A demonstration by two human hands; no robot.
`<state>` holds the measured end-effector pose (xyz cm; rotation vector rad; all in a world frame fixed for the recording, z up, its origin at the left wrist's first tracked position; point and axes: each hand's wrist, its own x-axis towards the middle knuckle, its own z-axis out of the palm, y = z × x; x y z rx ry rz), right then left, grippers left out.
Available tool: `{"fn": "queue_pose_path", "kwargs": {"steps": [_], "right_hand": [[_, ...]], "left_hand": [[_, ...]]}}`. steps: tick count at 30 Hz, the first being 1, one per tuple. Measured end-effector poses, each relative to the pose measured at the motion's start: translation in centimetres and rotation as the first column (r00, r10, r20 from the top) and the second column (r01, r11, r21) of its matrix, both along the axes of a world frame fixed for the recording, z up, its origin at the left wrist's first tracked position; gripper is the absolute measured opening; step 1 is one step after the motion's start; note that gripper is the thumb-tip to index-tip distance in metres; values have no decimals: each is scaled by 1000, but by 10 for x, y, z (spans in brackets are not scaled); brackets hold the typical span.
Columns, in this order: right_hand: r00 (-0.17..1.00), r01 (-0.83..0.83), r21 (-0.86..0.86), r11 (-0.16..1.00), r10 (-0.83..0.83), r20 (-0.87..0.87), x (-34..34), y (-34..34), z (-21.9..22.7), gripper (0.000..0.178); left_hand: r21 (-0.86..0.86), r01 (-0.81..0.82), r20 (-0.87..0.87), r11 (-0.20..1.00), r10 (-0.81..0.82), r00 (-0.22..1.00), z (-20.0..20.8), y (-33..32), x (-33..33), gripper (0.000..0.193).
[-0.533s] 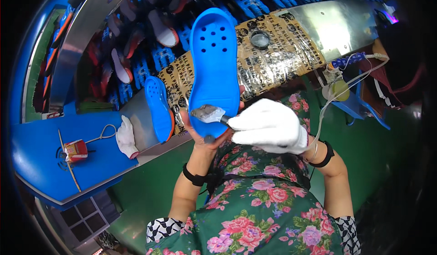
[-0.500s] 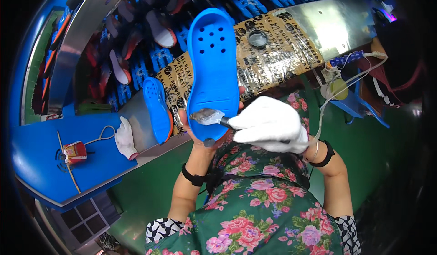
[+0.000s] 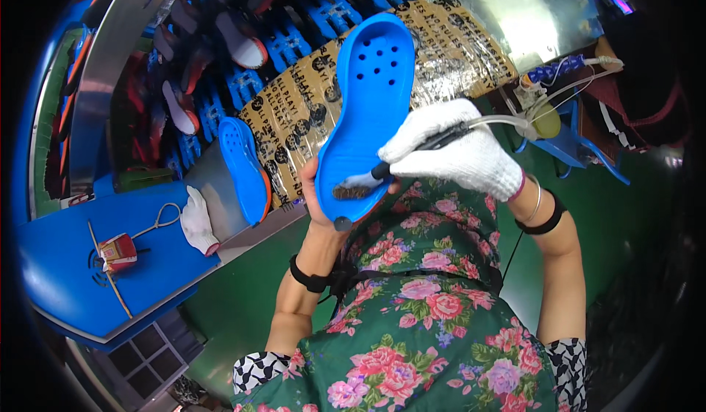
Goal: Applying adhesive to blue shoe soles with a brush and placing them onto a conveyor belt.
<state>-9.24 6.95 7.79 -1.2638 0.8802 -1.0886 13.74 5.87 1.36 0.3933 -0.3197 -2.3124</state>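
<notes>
A metal bench [image 3: 529, 24] runs across the view, its middle covered in printed brown wrap [image 3: 467, 55]. A blue sole [image 3: 245, 173] lies along the wrap's left edge, partly over bare metal. At left, a blue table [image 3: 169, 266] carries a red box [image 3: 120, 252], with a thin stick [image 3: 118, 294] crossing beside it, and a looped cord [image 3: 157, 225]. A white glove [image 3: 196, 221] lies at the table's right edge. The floor [image 3: 243, 291] is green.
</notes>
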Motion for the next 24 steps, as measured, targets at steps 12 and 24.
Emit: {"fn": "queue_pose_path", "kwargs": {"steps": [12, 24], "right_hand": [[858, 349, -594, 725, -502, -109, -23, -31, -21, 16], [788, 113, -857, 502, -571, -230, -4, 10, 2, 24]], "left_hand": [[144, 76, -178, 987, -50, 983, -4, 2, -6, 98], [254, -8, -247, 967, 73, 966, 9, -11, -12, 105]]}}
